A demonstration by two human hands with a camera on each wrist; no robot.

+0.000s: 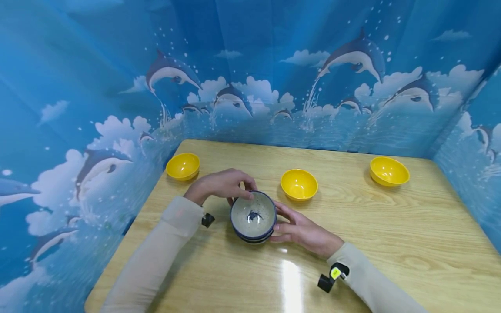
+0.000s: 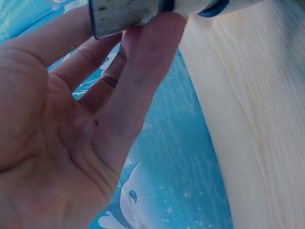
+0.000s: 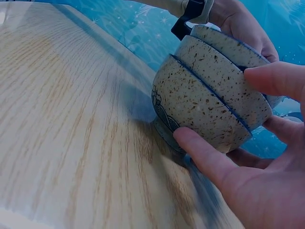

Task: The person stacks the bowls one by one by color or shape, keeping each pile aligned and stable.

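A stack of nested speckled ceramic bowls with blue rims stands on the wooden table, a small blue picture inside the top one. My left hand reaches over from the left and pinches the top bowl's far rim. My right hand cups the right side of the stack low down. The right wrist view shows the stack tilted, with the thumb and a finger of my right hand round the lower bowls. In the left wrist view, the fingers touch the bowl's rim.
Three yellow bowls stand behind the stack: one at the far left, one in the middle, one at the far right. A blue dolphin-print backdrop walls in the table on three sides.
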